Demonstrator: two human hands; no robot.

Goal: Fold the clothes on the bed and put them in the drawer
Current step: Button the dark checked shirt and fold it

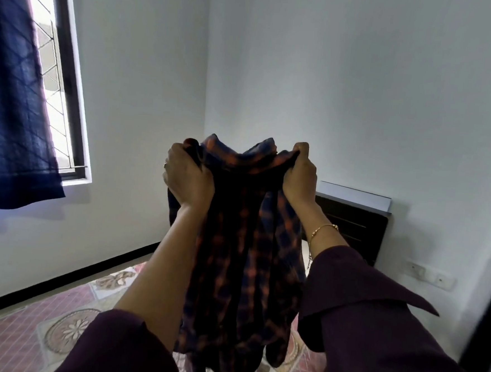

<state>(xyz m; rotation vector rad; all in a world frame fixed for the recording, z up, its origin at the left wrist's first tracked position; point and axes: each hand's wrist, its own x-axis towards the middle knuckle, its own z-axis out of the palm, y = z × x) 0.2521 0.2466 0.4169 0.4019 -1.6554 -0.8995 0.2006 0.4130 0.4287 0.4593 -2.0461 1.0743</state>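
Purple sleeves (374,325) reach out over the bed (63,318). Left hand (188,176) and right hand (300,175) each grip a top corner of the checked shirt (248,258), holding it up so it hangs above the bed.

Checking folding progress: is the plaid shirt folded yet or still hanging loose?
Not folded. The plaid shirt hangs loose, held up by its top edge in the left hand and right hand, above the bed.

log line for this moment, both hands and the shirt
stage: pre-fold | left hand: grip on plaid shirt top | right hand: grip on top | shirt: hanging over bed
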